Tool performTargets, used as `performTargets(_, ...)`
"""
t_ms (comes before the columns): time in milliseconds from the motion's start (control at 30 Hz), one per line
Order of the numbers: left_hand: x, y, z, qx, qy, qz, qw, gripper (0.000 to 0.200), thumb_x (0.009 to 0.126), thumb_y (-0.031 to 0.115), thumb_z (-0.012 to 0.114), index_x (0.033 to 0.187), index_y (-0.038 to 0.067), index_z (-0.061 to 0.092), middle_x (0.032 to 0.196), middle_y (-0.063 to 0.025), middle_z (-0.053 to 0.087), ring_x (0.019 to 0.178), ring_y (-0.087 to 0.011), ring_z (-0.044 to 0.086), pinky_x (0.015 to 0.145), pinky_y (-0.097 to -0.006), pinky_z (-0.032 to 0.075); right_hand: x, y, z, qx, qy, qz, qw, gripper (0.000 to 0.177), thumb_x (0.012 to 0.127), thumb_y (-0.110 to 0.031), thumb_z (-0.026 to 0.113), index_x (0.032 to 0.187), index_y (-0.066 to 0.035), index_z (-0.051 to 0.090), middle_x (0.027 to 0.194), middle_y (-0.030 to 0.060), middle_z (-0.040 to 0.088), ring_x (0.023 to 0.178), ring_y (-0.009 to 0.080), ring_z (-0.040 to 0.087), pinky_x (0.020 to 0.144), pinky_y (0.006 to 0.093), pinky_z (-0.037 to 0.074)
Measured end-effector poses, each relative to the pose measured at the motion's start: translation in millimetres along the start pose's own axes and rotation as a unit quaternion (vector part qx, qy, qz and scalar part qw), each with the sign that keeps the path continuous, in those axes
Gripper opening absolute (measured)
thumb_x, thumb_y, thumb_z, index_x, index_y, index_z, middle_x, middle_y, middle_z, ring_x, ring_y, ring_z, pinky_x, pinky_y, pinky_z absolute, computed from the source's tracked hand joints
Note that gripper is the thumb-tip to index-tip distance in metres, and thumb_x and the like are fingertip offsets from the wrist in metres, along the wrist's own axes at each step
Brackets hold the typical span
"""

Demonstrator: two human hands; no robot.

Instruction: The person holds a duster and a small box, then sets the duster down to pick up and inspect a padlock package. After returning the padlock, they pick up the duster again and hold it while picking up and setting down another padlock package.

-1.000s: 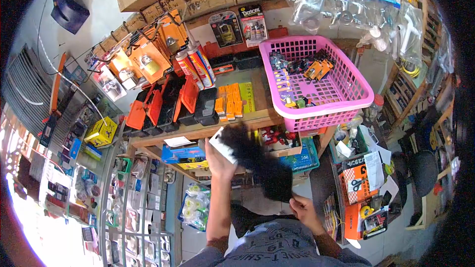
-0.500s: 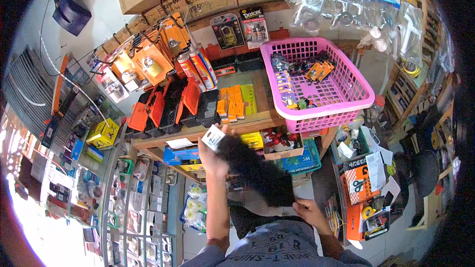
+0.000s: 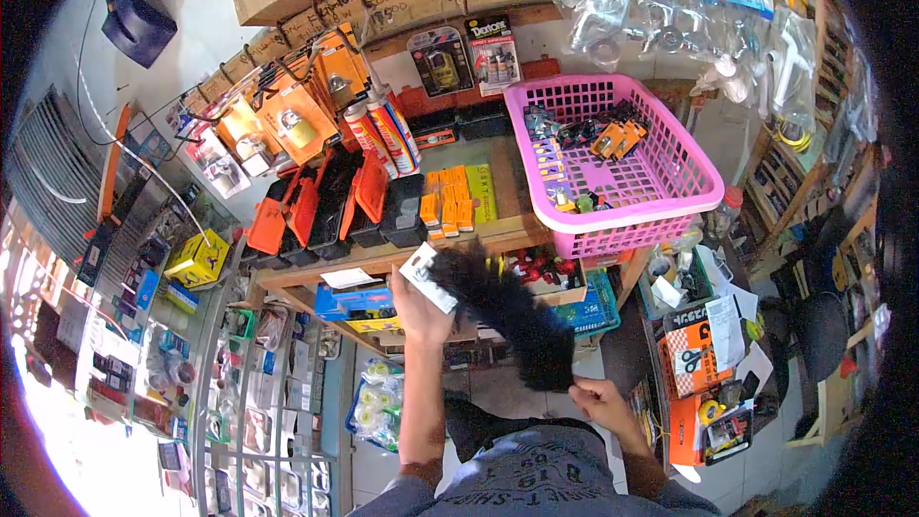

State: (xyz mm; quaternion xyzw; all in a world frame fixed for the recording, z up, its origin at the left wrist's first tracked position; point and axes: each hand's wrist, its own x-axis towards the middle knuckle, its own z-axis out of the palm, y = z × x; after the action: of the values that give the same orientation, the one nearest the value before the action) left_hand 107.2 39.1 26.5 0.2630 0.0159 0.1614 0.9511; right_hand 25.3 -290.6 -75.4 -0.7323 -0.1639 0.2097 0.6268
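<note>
My left hand (image 3: 422, 316) is closed on a small white packet (image 3: 427, 278), held up in front of the shelf edge. The packet's print is too blurred to read. A black fluffy duster (image 3: 525, 321) stretches across the middle, its far end against or just beside the packet. At the duster's near end, my right hand (image 3: 605, 404) is curled in a fist around it; the handle itself is hidden. Beyond both hands stands a wooden shelf (image 3: 498, 230) with orange small boxes (image 3: 446, 203).
A pink basket (image 3: 627, 220) with several small packaged items sits on the shelf at the right. Black bins with orange lids (image 3: 366, 193) and two sealant tubes (image 3: 394, 139) stand at the left. A glass display case (image 3: 273, 393) is at lower left. Bagged taps (image 3: 670, 33) hang above.
The duster has swung up and to the right, its fibres now spread. My left hand has shifted slightly right and tilted the packet. My right hand has risen a little.
</note>
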Motion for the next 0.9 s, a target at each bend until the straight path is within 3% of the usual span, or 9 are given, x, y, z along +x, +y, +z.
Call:
performTargets(133,-7,-1,-2,-0.048,-0.177,-0.044,0.982,0.068,0.098,0.055,0.028,0.132,-0.001,0.047,0.129,-0.0189,0.056,0.12,-0.0346,0.053,0.104,-0.0476,0.04,2,-14,3,-0.021,-0.048,-0.043,0.998,0.026,0.095,-0.018,0.061,0.081,0.004,0.058,0.064,-0.005,0.042,0.063,0.0053,0.039,0.054,0.0254,0.036)
performTargets(200,-2,-5,6,0.013,-0.016,-0.009,1.0,0.072,0.096,0.059,0.03,0.131,-0.001,0.048,0.129,-0.02,0.056,0.12,-0.0355,0.053,0.104,-0.0487,0.04,3,-20,7,0.026,0.027,0.015,0.999,0.025,0.095,-0.018,0.063,0.09,0.006,0.063,0.068,-0.0036,0.051,0.064,0.0051,0.045,0.056,0.0241,0.04)
performTargets(467,-3,-20,9,-0.002,0.0,-0.045,0.999,0.068,0.093,0.058,0.03,0.137,0.008,0.044,0.135,-0.015,0.052,0.121,-0.045,0.049,0.104,-0.0617,0.035,10,23,16,0.026,0.01,0.006,1.0,0.028,0.092,-0.019,0.066,0.104,0.006,0.065,0.076,0.0014,0.063,0.068,0.0064,0.052,0.062,0.0238,0.045)
performTargets(600,-12,-31,10,-0.106,-0.298,-0.073,0.946,0.055,0.099,0.047,0.028,0.136,0.01,0.048,0.134,-0.0129,0.054,0.122,-0.0347,0.051,0.108,-0.0517,0.036,9,-3,10,-0.015,0.055,-0.017,0.998,0.026,0.092,-0.019,0.066,0.099,0.006,0.065,0.072,-0.0009,0.059,0.067,0.0053,0.049,0.059,0.0242,0.043)
performTargets(667,-16,-28,33,-0.039,-0.027,-0.048,0.998,0.056,0.098,0.048,0.032,0.133,0.008,0.048,0.13,-0.0146,0.055,0.118,-0.037,0.052,0.104,-0.0538,0.037,12,6,1,-0.004,0.022,-0.002,1.0,0.025,0.093,-0.019,0.065,0.094,0.005,0.064,0.069,-0.002,0.055,0.066,0.0046,0.046,0.057,0.0245,0.041)
performTargets(733,-10,-32,-7,-0.072,-0.213,-0.063,0.972,0.049,0.1,0.044,0.035,0.129,0.007,0.05,0.121,-0.0139,0.058,0.115,-0.0338,0.054,0.104,-0.0473,0.039,9,3,-6,0.002,-0.016,0.018,1.0,0.025,0.093,-0.02,0.064,0.089,0.005,0.063,0.067,-0.003,0.052,0.064,0.004,0.044,0.055,0.0247,0.039)
performTargets(767,0,-45,-36,0.101,-0.098,-0.036,0.989,0.049,0.1,0.044,0.036,0.129,0.007,0.05,0.12,-0.0136,0.059,0.114,-0.0321,0.055,0.103,-0.0461,0.04,5,-8,-10,0.001,-0.031,-0.018,0.999,0.025,0.095,-0.02,0.062,0.081,0.001,0.059,0.064,-0.0042,0.05,0.059,0.0035,0.043,0.051,0.0239,0.036)
performTargets(833,30,-69,-121,0.521,-0.035,0.204,0.828,0.051,0.099,0.049,0.039,0.128,0.008,0.051,0.117,-0.0131,0.059,0.11,-0.0277,0.058,0.097,-0.0428,0.045,-1,-20,-14,-0.003,-0.044,-0.056,0.997,0.03,0.096,-0.02,0.06,0.072,-0.003,0.056,0.061,-0.0054,0.048,0.054,0.0031,0.043,0.048,0.0231,0.034)
performTargets(900,-11,-44,-18,0.253,0.039,0.105,0.961,0.052,0.098,0.052,0.039,0.125,0.009,0.052,0.112,-0.0118,0.06,0.102,-0.0254,0.06,0.091,-0.0398,0.047,-10,-25,-18,0.097,-0.056,0.006,0.994,0.031,0.096,-0.021,0.059,0.071,-0.003,0.054,0.061,-0.0017,0.049,0.051,0.0041,0.043,0.045,0.0235,0.033)
